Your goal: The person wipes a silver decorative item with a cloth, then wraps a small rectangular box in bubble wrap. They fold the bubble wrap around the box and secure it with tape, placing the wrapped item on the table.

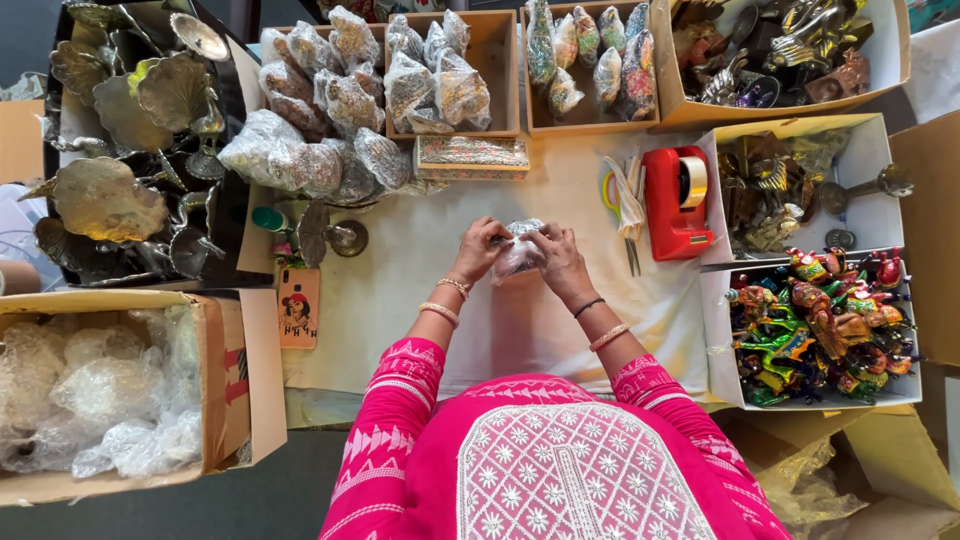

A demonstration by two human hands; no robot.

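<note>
Two hands, left hand (479, 247) and right hand (560, 258), pinch a bubble-wrapped bundle (517, 252) between fingertips, just left of the red tape dispenser (676, 201). Risk: the loose wrap may unfold or the bundle slip out, since no tape is visible on it.

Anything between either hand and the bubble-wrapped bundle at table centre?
Nothing visible. The left hand and right hand both already grip the small bubble-wrapped bundle from either side, over the white table cloth. The red tape dispenser and scissors lie off to the right, clear of the hands.
</note>
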